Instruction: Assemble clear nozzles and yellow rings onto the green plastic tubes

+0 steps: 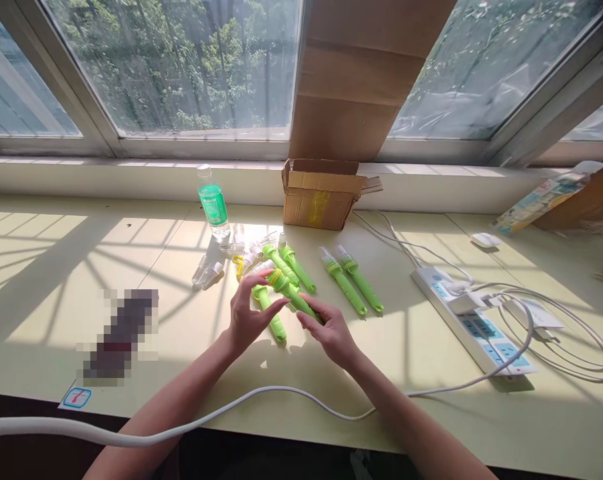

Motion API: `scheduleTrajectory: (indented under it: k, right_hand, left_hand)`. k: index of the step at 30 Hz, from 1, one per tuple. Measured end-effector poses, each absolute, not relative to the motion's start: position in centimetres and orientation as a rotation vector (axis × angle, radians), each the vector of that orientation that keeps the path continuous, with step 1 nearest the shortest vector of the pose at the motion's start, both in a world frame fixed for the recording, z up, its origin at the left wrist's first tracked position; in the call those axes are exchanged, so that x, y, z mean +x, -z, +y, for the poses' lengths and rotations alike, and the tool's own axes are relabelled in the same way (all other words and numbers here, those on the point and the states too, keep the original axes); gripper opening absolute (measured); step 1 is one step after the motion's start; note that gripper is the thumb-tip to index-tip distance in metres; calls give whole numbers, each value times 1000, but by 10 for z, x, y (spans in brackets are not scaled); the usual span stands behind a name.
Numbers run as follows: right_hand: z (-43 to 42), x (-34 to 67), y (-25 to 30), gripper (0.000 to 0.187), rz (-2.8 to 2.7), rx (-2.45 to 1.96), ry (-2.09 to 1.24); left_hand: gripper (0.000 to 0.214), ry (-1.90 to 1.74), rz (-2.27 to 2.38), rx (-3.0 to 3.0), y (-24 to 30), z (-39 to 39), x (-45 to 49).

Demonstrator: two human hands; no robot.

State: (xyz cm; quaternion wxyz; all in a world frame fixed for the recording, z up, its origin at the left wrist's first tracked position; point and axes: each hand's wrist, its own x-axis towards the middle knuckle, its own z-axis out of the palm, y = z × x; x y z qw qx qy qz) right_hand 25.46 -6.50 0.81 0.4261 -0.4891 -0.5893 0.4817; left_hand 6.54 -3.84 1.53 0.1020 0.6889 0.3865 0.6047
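Sunlit surface [181,333]: two capped green tubes [348,289] lie apart, seemingly finished; left hand [248,317] and right hand [334,333], partly closed, hold another tube [294,295], cap unseen; loose caps [212,274] suggest work remains.

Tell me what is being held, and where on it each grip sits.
A green tube: the left grip is at its wider, ringed end, and the right grip holds its narrower end.

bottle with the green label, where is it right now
In the head view, the bottle stands left of centre near the back of the table, left of the yellow-taped cardboard box and just behind some clear plastic pieces.
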Motion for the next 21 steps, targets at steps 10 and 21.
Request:
scheduleTrajectory:
  k: [10,21]
  right_hand:
    - [-68,253,-23,41,-1372,-1122,-1444]
    - [-63,253,-15,26,-1103,-867,-1825]
  left_hand:
    - [48,-1773,1076,2119,-13,-33,62]
    - [37,-1738,1034,2094,-15,-28,58]
